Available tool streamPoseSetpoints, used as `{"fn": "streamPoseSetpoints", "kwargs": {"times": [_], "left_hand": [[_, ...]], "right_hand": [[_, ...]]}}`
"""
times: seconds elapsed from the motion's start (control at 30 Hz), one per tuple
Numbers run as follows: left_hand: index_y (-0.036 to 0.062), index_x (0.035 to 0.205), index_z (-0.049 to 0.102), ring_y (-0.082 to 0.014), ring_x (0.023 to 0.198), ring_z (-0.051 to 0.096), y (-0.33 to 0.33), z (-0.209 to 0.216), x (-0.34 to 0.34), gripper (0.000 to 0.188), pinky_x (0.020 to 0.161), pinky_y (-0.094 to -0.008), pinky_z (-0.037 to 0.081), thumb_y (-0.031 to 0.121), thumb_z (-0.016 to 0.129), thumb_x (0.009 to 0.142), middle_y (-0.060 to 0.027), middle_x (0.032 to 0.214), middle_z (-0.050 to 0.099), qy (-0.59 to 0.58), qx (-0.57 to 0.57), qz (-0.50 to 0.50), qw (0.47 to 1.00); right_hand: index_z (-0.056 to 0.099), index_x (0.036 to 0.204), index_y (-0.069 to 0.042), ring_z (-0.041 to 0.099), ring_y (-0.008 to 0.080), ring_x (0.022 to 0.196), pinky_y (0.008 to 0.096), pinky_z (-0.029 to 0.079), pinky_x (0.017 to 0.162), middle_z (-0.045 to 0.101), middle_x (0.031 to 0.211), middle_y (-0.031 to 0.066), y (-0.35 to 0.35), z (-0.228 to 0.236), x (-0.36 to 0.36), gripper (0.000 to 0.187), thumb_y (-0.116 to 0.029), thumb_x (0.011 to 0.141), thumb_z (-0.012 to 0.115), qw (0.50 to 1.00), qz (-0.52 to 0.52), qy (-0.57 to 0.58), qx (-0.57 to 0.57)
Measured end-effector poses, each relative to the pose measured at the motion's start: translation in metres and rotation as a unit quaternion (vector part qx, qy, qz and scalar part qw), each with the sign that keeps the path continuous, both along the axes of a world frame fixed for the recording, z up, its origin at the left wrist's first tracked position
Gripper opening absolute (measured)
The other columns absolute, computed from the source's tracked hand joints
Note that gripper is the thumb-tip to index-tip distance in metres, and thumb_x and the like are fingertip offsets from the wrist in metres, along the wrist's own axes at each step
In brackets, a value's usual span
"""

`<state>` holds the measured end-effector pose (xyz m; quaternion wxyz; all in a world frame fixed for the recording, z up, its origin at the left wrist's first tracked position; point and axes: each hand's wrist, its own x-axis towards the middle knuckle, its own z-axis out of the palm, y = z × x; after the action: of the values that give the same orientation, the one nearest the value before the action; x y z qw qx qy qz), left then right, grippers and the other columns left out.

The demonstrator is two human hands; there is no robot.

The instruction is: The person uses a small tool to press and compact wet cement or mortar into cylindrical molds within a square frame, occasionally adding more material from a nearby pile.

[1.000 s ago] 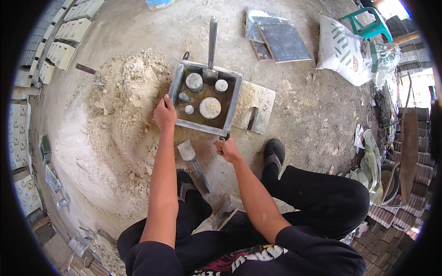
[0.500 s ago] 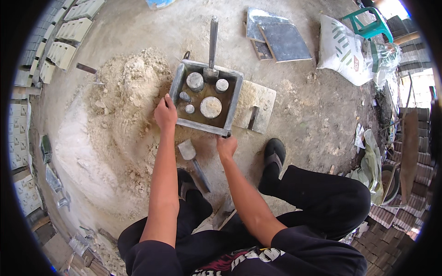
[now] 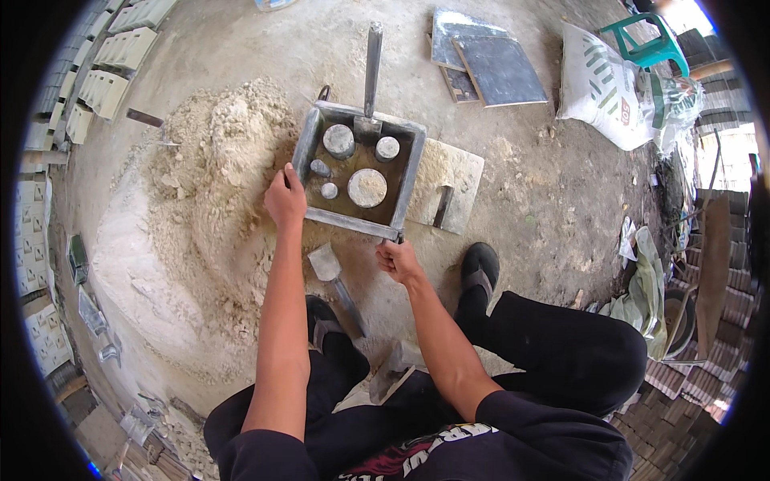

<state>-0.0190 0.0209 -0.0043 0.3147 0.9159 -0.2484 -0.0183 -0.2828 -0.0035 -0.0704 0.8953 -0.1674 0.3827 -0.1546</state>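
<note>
A square grey metal mould [image 3: 353,221] lies on the ground in front of me. Inside it stand several round plugs of different sizes, the largest a pale-topped plug [image 3: 367,188], over a wet brownish bottom. My left hand [image 3: 285,196] grips the mould's left wall, the thumb along its rim. At the near right corner, my right hand [image 3: 397,260] is curled into a fist against a small dark handle [image 3: 400,237]; its fingers partly hide the hold. A trowel [image 3: 372,76] rests with its blade inside the far wall, handle pointing away.
Left of the mould rises a heap of pale sandy powder [image 3: 220,160]. A flat trowel [image 3: 443,206] lies on a board to the right; a scraper [image 3: 325,263] lies between my feet. Dark plates [image 3: 499,72], a white sack [image 3: 601,88] and a green stool [image 3: 650,40] are farther off.
My right hand has shifted slightly toward me at the mould's corner, and its fingers look more curled. My left hand keeps its place on the wall; the mould has barely moved.
</note>
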Motion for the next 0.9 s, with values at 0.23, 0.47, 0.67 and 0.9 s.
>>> {"fn": "streamPoseSetpoints", "kwargs": {"times": [0.23,0.47,0.67,0.9], "left_hand": [[0.0027,0.085,0.066,-0.0432,0.077,0.063,0.002,0.000,0.002,0.047,0.069,-0.0517,0.048,0.041,0.042,0.098,-0.0217,0.079,0.067,-0.017,0.001,-0.002,1.000],[0.0020,0.083,0.065,-0.0437,0.076,0.062,-0.001,0.002,-0.001,0.048,0.067,-0.0520,0.047,0.041,0.043,0.098,-0.0227,0.078,0.066,-0.020,-0.013,0.004,1.000],[0.0023,0.082,0.065,-0.0440,0.075,0.062,0.000,0.001,0.000,0.048,0.067,-0.0522,0.047,0.041,0.043,0.098,-0.0226,0.077,0.065,-0.019,-0.011,0.000,1.000],[0.0015,0.086,0.067,-0.0430,0.078,0.062,-0.005,-0.002,-0.001,0.047,0.068,-0.0491,0.046,0.041,0.044,0.098,-0.0221,0.080,0.066,-0.006,-0.032,0.003,0.999]], "right_hand": [[0.051,0.075,-0.004,0.055,0.0265,0.053,0.0388,0.042,0.049,0.055,0.063,0.0108,0.015,0.020,0.028,0.021,-0.011,0.079,0.070,0.875,-0.027,0.384,-0.293],[0.053,0.094,0.003,0.061,0.0483,0.086,0.0532,0.046,0.077,0.064,0.084,0.0268,0.023,0.030,0.045,0.026,-0.009,0.074,0.064,0.732,0.011,0.567,-0.377],[0.063,0.087,0.002,0.063,0.0474,0.085,0.0501,0.049,0.076,0.066,0.085,0.0273,0.013,0.001,0.034,0.021,-0.012,0.071,0.064,0.785,0.038,0.520,-0.334],[0.063,0.076,0.004,0.064,0.0329,0.058,0.0432,0.048,0.055,0.064,0.066,0.0187,0.005,-0.020,0.023,0.015,-0.012,0.074,0.065,0.862,0.037,0.431,-0.266]]}}
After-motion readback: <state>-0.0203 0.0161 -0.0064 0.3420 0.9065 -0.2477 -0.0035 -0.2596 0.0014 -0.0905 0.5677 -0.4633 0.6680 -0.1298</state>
